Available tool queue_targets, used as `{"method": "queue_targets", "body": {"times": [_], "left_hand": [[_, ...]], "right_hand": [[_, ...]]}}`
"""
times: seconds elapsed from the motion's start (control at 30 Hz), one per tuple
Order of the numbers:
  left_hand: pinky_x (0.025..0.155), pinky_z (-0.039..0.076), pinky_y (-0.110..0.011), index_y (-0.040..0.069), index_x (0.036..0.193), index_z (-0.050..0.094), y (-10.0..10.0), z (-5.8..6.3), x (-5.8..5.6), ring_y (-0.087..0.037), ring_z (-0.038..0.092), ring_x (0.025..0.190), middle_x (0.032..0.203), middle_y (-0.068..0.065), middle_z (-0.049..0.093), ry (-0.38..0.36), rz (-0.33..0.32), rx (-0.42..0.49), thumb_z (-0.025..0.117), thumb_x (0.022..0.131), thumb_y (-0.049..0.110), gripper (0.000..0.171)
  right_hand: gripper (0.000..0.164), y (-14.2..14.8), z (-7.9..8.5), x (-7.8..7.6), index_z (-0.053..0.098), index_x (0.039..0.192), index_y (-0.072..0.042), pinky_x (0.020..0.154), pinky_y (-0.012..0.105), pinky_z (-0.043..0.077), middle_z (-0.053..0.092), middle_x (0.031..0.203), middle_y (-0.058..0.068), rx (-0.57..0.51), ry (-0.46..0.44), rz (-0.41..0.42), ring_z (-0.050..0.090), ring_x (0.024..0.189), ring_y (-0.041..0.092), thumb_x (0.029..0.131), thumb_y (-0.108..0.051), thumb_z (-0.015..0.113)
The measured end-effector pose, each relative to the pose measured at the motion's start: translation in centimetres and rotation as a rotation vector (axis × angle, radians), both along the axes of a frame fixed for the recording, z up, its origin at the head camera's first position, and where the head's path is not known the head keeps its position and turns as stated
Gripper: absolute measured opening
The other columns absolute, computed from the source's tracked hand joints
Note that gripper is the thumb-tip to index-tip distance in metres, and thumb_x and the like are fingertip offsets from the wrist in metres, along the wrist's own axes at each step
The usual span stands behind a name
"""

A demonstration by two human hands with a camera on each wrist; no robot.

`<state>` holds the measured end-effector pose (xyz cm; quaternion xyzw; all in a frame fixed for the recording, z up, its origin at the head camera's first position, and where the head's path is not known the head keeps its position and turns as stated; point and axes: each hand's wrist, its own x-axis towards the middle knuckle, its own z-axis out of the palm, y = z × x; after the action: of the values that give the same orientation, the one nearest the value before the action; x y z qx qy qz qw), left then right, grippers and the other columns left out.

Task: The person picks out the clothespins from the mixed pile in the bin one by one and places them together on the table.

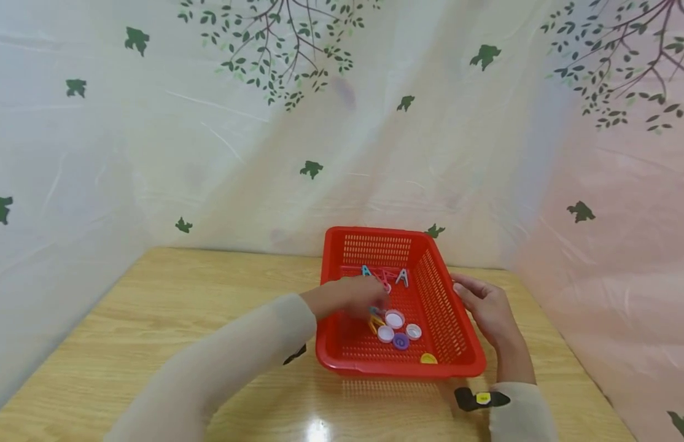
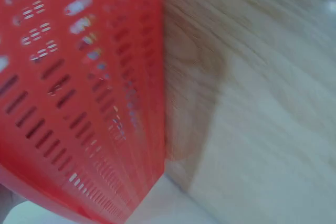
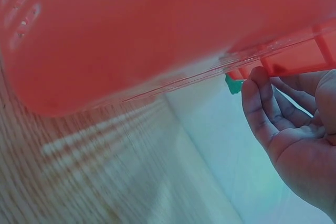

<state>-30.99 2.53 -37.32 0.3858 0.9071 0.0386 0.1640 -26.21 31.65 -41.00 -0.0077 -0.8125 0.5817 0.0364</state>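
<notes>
A red plastic basket (image 1: 400, 369) with slotted walls stands on the table, holding clothespins and bottle caps. My left hand (image 1: 366, 294) reaches over its left wall, low inside and blurred, its fingertips hidden; I cannot tell whether it holds anything. Right beside these fingers lie a yellow clothespin (image 1: 374, 323) and a white cap (image 1: 394, 319). My right hand (image 1: 488, 310) grips the basket's right rim, with its fingers up against the rim's underside in the right wrist view. Farther back in the basket are a grey clothespin (image 1: 403, 277), a teal clothespin (image 1: 366, 271) and pink clothespins (image 1: 385, 274).
Near the basket's front lie a purple cap (image 1: 401, 341), a yellow cap (image 1: 428, 358) and more white caps (image 1: 385, 334). The wooden table (image 1: 154, 307) extends to the left. Behind it hangs a pale curtain (image 1: 237, 184) printed with leaves.
</notes>
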Motion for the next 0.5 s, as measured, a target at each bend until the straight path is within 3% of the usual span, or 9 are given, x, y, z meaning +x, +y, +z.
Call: {"method": "queue_targets", "body": {"times": [0.17, 0.5], "left_hand": [[0.083, 0.056, -0.032, 0.018, 0.115, 0.073, 0.1, -0.1, 0.0, -0.012, 0.061, 0.089, 0.103, 0.003, 0.067, -0.022, 0.117, -0.024, 0.083, 0.088, 0.027, 0.03], [0.077, 0.053, -0.026, 0.015, 0.112, 0.072, 0.1, -1.5, -0.2, -0.011, 0.06, 0.083, 0.097, 0.004, 0.065, -0.032, 0.125, 0.045, 0.081, 0.088, 0.037, 0.034]], "right_hand": [[0.054, 0.0, 0.0, 0.0, 0.057, 0.145, -0.008, 0.087, 0.026, 0.057, 0.067, 0.133, 0.009, -0.016, 0.016, 0.016, 0.069, 0.105, 0.009, 0.101, -0.039, 0.063], [0.054, 0.0, -0.1, 0.1, 0.058, 0.146, -0.009, 0.088, 0.027, 0.057, 0.067, 0.134, 0.009, -0.033, 0.017, 0.026, 0.069, 0.106, 0.01, 0.101, -0.04, 0.063]]}}
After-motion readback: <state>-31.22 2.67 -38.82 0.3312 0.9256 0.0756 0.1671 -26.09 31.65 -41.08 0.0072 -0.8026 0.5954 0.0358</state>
